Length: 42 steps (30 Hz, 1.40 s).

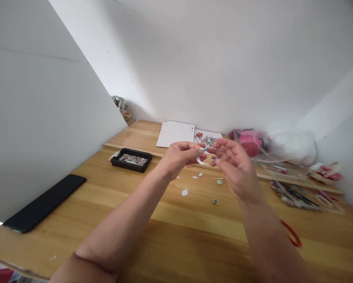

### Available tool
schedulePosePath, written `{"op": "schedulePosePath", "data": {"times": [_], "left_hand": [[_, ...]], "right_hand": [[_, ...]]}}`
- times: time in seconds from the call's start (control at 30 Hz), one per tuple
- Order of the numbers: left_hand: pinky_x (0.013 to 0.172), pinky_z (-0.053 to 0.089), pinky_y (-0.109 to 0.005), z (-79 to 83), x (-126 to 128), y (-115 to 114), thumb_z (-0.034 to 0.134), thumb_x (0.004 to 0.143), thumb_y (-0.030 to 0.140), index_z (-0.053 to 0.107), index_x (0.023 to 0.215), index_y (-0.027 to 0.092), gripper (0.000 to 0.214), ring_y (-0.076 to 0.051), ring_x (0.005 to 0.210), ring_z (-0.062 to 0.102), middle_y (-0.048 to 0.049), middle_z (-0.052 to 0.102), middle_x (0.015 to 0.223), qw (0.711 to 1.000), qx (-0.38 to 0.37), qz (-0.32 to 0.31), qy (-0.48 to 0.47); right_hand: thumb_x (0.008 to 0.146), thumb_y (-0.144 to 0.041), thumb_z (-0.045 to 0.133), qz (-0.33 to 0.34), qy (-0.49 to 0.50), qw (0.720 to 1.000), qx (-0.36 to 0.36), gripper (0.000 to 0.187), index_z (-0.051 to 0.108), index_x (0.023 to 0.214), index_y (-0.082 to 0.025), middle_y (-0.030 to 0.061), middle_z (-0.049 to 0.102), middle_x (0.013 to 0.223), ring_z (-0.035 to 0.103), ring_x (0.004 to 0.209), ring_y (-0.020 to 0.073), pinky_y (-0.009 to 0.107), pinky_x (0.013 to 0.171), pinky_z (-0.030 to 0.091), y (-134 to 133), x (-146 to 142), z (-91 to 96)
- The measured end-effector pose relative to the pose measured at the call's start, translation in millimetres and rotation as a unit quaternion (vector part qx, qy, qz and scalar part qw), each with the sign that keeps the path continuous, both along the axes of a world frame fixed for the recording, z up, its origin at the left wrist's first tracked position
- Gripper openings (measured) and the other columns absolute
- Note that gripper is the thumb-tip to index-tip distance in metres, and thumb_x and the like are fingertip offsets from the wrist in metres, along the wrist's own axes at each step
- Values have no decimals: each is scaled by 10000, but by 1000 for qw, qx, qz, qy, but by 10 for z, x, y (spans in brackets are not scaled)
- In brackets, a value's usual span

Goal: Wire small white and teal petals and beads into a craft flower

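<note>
We found no text, label, brand or number that could be read anywhere in the view. The white sheet [176, 134] at the back of the wooden table [111, 204] carried only tiny dark specks, too small to make out. The card [207, 138] beside it showed a coloured picture without legible words.

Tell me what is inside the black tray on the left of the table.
The black tray holds a layer of tiny mixed beads or gems, pale and metallic-looking; single pieces are too small to tell apart. They cover most of the tray's floor, so what lies beneath them cannot be seen.
</note>
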<state>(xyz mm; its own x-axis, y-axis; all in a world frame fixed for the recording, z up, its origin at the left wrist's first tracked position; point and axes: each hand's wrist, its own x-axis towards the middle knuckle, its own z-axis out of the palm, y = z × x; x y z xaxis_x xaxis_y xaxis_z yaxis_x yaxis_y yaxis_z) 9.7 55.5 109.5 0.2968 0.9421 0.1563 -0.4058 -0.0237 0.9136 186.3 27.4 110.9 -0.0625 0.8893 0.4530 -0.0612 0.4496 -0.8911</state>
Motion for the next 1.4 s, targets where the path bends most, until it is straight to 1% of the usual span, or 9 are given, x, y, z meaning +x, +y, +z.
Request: {"op": "schedulePosePath", "data": {"times": [0.17, 0.27, 0.4, 0.57, 0.7, 0.8, 0.97, 1.2, 1.4], "left_hand": [[764, 545, -314, -20, 47, -33, 819, 751, 275, 720, 744, 134, 173, -113, 719, 667, -82, 751, 990, 999, 15, -33, -4], [701, 542, -302, -23, 69, -53, 821, 743, 249, 718, 732, 130, 158, -101, 659, 636, -73, 747, 932, 999, 16, -42, -6], [717, 552, -336, -22, 96, -68, 807, 769, 276, 727, 747, 128, 170, -128, 640, 641, -44, 706, 740, 998, 29, -60, -18], [758, 527, -295, -25, 141, -71, 834, 737, 269, 723, 723, 118, 188, -109, 739, 637, -68, 734, 909, 999, 27, -28, -27], [742, 498, -274, -22, 129, -67, 842, 731, 302, 735, 761, 119, 214, -104, 731, 617, -52, 717, 828, 1000, 26, -12, 2], [676, 469, -242, -3, 66, -58, 846, 729, 325, 755, 817, 134, 229, -100, 706, 611, -37, 705, 783, 999, 24, -27, 33], [633, 461, -227, 53, -41, -55, 831, 751, 301, 753, 864, 154, 201, -101, 684, 623, -24, 689, 734, 995, 14, -70, 70], [651, 492, -239, 61, -47, -61, 829, 751, 259, 722, 921, 129, 239, -82, 637, 593, -16, 674, 740, 994, 38, -58, 89], [701, 494, -248, 30, -88, -40, 776, 800, 250, 727, 926, 127, 183, -94, 694, 608, -28, 688, 763, 985, 96, -48, 137]], "right_hand": [[845, -147, 630, 37, 3, 999, 4, 430, 535, 1245, -273, 78, 597, 1259, 664, 998, 182, 365, 852, 582, -122, -142, 14], [864, -190, 640, 14, 0, 1000, -16, 387, 535, 1228, -266, 79, 619, 1222, 638, 831, 153, 334, 721, 580, -140, -180, -14], [904, -274, 629, 13, 23, 999, -33, 205, 586, 1101, -242, 62, 668, 1072, 585, 736, 136, 258, 556, 482, -128, -180, -51], [874, -326, 714, -19, 54, 998, -29, 136, 645, 915, -216, 36, 693, 948, 450, 555, 76, 241, 484, 363, -72, -198, -89], [852, -345, 755, -58, 56, 997, -8, 154, 684, 831, -210, -8, 617, 704, 397, 513, 80, 249, 473, 311, -9, -184, -117], [849, -372, 764, -73, 35, 997, -2, 195, 689, 787, -204, -23, 566, 627, 384, 503, 84, 251, 465, 283, 19, -140, -127], [842, -386, 771, -84, 16, 996, -9, 209, 696, 785, -199, -26, 545, 615, 384, 510, 88, 254, 472, 284, 35, -79, -134], [832, -368, 786, -79, 28, 996, -7, 203, 691, 765, -201, -13, 573, 659, 404, 545, 95, 257, 489, 300, 42, -69, -138], [827, -349, 790, -59, 44, 997, -39, 193, 688, 761, -200, -22, 553, 614, 360, 501, 82, 258, 467, 245, 28, -54, -110]]}}
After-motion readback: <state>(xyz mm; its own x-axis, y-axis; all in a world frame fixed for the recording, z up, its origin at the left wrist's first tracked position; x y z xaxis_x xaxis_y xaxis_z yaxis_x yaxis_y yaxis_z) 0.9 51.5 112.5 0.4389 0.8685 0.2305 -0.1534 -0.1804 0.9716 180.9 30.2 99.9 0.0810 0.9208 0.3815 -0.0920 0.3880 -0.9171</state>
